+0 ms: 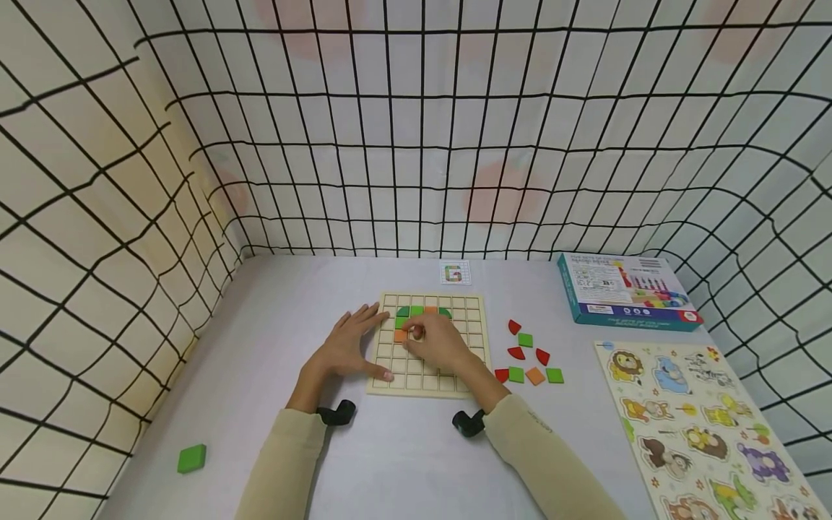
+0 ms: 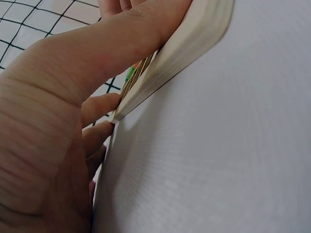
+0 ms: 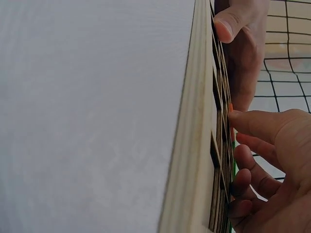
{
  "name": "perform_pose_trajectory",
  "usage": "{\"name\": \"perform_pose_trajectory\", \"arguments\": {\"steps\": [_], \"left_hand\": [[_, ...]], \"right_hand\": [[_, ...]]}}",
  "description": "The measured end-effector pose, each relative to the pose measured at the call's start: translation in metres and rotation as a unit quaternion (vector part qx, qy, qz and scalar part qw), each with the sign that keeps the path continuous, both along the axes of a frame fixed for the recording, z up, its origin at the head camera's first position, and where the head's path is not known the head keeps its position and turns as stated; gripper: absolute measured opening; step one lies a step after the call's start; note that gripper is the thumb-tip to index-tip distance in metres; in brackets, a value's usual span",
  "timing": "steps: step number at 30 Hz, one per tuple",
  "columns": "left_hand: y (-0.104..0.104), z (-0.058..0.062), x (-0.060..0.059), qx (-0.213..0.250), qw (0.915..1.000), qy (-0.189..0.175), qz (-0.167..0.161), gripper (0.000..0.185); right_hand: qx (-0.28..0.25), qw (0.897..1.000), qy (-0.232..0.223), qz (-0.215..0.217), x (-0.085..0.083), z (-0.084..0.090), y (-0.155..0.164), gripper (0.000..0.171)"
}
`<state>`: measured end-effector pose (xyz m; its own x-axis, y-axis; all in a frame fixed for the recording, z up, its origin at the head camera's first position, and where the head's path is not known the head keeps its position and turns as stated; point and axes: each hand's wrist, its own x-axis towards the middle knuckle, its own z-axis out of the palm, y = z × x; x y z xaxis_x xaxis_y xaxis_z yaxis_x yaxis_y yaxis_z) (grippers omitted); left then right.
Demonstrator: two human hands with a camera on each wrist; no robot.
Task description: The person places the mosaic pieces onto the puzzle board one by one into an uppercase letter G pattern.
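I judged the work barely begun: only a few green and orange tiles (image 1: 401,335) sat in the top rows of the grid board (image 1: 473,318), with more loose tiles (image 1: 526,340) waiting to its right. My left hand (image 1: 349,347) lay flat, steadying the board's left edge. My right hand (image 1: 434,341) was curled, fingertips at an orange tile near the green ones; whether it was pinched, I could not tell.

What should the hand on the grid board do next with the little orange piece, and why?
Probably press the orange piece flat into its square. The right hand has its fingertips on it, just under the green pieces, while the left hand rests flat on the board, steadying it.
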<state>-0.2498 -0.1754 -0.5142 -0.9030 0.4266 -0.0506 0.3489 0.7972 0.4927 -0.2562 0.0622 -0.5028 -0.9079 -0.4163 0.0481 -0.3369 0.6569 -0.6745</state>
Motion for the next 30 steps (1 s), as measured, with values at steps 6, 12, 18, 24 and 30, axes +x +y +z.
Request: {"name": "perform_pose_trajectory", "arguments": {"steps": [6,12,18,24,30], "left_hand": [[0.001,-0.002,0.0,-0.003,1.0,0.001,-0.002,0.125],[0.001,-0.001,0.003,0.005,1.0,-0.002,-0.003,0.126],[0.001,0.001,0.002,0.006,1.0,0.002,-0.004,0.126],[0.001,0.002,0.001,0.003,1.0,0.0,-0.007,0.127],[0.001,0.002,0.002,0.005,1.0,-0.001,-0.005,0.126]], "right_hand": [[-0.047,0.999,-0.011,-0.018,0.007,0.001,0.009,0.02],[-0.077,0.996,-0.034,-0.041,0.012,0.005,0.025,0.023],[-0.074,0.995,-0.029,-0.06,0.01,0.009,0.051,0.029],[-0.062,0.995,-0.013,-0.083,0.009,0.012,0.087,0.03],[-0.026,0.991,-0.017,-0.126,0.014,0.017,0.124,0.03]]}}
